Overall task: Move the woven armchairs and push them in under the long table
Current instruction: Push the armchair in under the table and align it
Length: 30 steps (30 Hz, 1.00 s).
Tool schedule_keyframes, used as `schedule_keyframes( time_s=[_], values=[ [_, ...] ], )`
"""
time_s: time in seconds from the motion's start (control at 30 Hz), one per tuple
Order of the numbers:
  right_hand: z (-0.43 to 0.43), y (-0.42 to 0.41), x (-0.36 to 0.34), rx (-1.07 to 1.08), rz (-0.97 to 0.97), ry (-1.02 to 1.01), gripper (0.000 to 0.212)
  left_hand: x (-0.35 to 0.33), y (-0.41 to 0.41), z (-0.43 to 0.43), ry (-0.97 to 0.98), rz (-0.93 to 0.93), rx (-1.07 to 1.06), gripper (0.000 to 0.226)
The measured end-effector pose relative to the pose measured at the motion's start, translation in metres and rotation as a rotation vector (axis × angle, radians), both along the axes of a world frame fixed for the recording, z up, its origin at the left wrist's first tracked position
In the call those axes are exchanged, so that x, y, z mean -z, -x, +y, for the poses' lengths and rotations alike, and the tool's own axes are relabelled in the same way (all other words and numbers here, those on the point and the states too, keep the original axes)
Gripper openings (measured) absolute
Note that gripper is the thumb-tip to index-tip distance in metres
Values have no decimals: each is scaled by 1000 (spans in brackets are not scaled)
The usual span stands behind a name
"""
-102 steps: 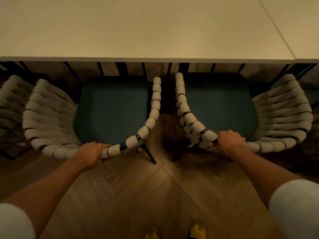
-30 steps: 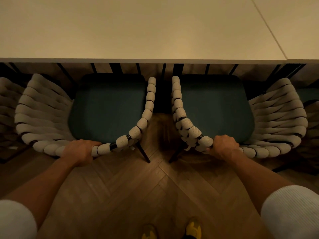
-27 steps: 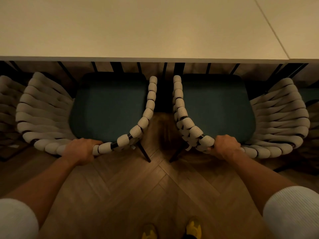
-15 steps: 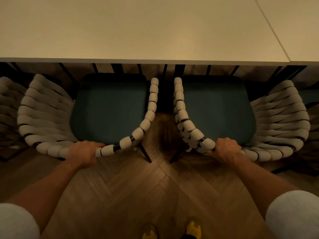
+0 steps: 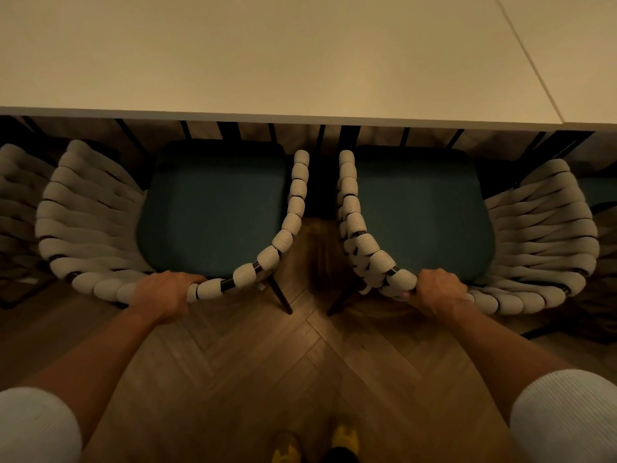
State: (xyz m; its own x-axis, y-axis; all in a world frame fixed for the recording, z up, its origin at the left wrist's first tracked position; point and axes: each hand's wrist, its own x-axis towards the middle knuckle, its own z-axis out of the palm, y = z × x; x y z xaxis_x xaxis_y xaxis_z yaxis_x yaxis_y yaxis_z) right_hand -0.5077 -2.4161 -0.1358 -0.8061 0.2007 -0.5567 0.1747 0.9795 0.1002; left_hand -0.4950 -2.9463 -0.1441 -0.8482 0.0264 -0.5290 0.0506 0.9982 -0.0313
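left hand (image 5: 163,295) curled over the top rail of the left woven armchair (image 5: 86,225), fingers wrapped over the rim toward the seat, grasping it at the back curve. right hand (image 5: 437,292) same on the right woven armchair (image 5: 541,228), clenched around its back rail. both chairs sit straight ahead of the grips, dark teal seats (image 5: 213,208) reaching away from the hands toward the near edge of the long table (image 5: 267,55). seat fronts come up close to that edge, cannot tell if they are under it; most of each seat lies in plain view on the hand side of the table. inner armrests (image 5: 297,195) run forward from each grip and stand near each other, not touching, with a narrow dark gap in line between the two hands. dark chair legs (image 5: 282,300) splay out just inboard of each grip onto the herringbone wood floor (image 5: 300,362). outboard of the left grip another woven chair (image 5: 16,202) shows at the frame edge. something similar outboard of the right grip, too dark and cut off to tell. behind the hands, bare forearms, white sleeves (image 5: 33,426), yellow shoes (image 5: 345,439) on the floor between the arms.
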Motion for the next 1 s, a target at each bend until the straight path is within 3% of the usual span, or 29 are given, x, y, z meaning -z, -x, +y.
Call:
schedule_keyframes(
  time_s=[0.17, 0.23, 0.33, 0.4, 0.53, 0.63, 0.8, 1.0],
  values=[
    [-1, -4, -6, 3, -22, 47, 50, -2, -12, 7, 46, 94, -53, 35],
    [-4, -13, -15, -1, -19, 60, 47, -10, -24, 12, 43, 164, -75, 54],
    [-16, -36, -29, -7, 56, 9, 54, -29, -49, 13, -24, 125, -59, 88],
    [-29, -50, -39, 34, 97, 22, 61, -45, -62, 8, -115, 79, -71, 95],
    [-73, -65, -70, 181, 143, 118, 75, -72, -78, -13, -332, 114, -245, 81],
    [-119, -74, -84, 178, 192, 295, 62, -88, -96, -38, -385, 128, -385, 68],
    [-217, -101, -96, 214, 103, 555, 51, -104, -140, -108, -412, 41, -458, 49],
    [-335, -138, -104, 325, 42, 637, 48, -102, -199, -222, -548, -56, -624, 25]
  ],
)
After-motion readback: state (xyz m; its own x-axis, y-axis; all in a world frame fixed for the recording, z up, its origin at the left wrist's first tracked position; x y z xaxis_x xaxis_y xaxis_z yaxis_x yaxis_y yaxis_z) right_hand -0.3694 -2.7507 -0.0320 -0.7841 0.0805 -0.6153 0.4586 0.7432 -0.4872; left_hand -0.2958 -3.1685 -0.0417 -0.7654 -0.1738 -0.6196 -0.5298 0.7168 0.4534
